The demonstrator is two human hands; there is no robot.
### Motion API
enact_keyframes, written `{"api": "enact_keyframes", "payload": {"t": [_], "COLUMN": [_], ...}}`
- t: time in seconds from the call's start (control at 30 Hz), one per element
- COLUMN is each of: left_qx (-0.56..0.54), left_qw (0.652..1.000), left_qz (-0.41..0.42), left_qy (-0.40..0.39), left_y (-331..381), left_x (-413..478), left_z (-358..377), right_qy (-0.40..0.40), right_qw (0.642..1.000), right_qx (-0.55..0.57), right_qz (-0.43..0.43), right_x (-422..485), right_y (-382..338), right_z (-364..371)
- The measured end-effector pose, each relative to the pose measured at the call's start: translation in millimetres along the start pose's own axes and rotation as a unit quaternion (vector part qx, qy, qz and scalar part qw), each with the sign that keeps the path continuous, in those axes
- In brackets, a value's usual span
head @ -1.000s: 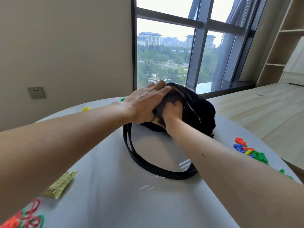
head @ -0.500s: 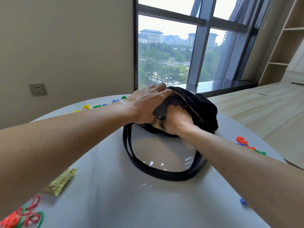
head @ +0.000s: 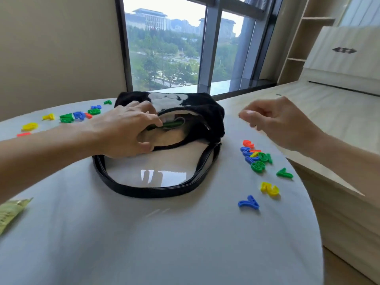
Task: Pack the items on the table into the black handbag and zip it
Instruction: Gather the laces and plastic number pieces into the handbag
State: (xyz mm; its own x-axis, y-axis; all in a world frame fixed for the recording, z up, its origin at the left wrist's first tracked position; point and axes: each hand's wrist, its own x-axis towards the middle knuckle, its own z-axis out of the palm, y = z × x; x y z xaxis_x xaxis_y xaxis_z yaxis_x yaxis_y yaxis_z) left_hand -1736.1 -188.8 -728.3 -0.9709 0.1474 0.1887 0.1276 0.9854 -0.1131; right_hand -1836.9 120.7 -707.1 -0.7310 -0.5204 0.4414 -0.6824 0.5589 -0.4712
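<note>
The black handbag (head: 207,118) lies unzipped on the round grey table (head: 164,233), its strap (head: 148,191) looped toward me. My left hand (head: 123,130) grips the near edge of the bag's mouth and holds it apart; a green piece (head: 172,124) shows inside against the tan lining. My right hand (head: 281,122) hovers right of the bag, apart from it, fingers loosely curled with nothing in them. Coloured plastic letters and numbers lie in a cluster (head: 256,157) right of the bag and in a row (head: 78,116) at the far left.
A yellow-green sachet (head: 10,212) lies at the table's left edge. Loose yellow (head: 269,189), blue (head: 248,202) and green (head: 284,173) pieces sit near the right rim. A pale wooden platform (head: 329,112) and shelves stand to the right; a window is behind.
My right hand has come out of the bag and moved to the right, empty. The left hand has shifted from the bag's top to its opening. The view has tilted down.
</note>
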Motion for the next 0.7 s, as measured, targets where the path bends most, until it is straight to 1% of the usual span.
{"api": "enact_keyframes", "payload": {"t": [0.1, 0.13, 0.2, 0.27, 0.3, 0.37, 0.43, 0.5, 0.53, 0.6, 0.7], "left_qx": [-0.017, -0.032, -0.063, -0.111, -0.115, -0.075, -0.043, -0.049, -0.059, -0.072, -0.073], "left_qw": [1.000, 0.999, 0.996, 0.984, 0.976, 0.965, 0.948, 0.927, 0.920, 0.914, 0.915], "left_qz": [0.004, -0.005, -0.057, -0.135, -0.176, -0.232, -0.273, -0.301, -0.312, -0.328, -0.339], "left_qy": [0.012, 0.006, -0.019, -0.047, -0.060, -0.093, -0.160, -0.217, -0.230, -0.228, -0.209], "left_y": [13, 14, 5, -14, -27, -53, -69, -80, -85, -93, -105], "left_x": [-24, -35, -61, -85, -98, -123, -138, -150, -154, -161, -172], "left_z": [-18, -26, -47, -70, -79, -86, -77, -64, -58, -50, -44], "right_qy": [-0.005, -0.004, -0.015, -0.034, -0.049, -0.075, -0.099, -0.135, -0.157, -0.202, -0.241], "right_qw": [1.000, 1.000, 1.000, 0.997, 0.993, 0.983, 0.973, 0.965, 0.962, 0.955, 0.947], "right_qx": [0.004, 0.005, 0.021, 0.063, 0.094, 0.143, 0.168, 0.167, 0.154, 0.125, 0.098], "right_qz": [0.030, 0.024, -0.004, -0.037, -0.050, -0.083, -0.120, -0.149, -0.160, -0.176, -0.191], "right_x": [-7, -12, -19, -27, -29, -26, -21, -17, -15, -15, -17], "right_y": [33, 39, 38, 21, 8, -20, -47, -75, -87, -106, -122], "right_z": [-10, -10, 3, 18, 28, 48, 63, 78, 85, 99, 114]}}
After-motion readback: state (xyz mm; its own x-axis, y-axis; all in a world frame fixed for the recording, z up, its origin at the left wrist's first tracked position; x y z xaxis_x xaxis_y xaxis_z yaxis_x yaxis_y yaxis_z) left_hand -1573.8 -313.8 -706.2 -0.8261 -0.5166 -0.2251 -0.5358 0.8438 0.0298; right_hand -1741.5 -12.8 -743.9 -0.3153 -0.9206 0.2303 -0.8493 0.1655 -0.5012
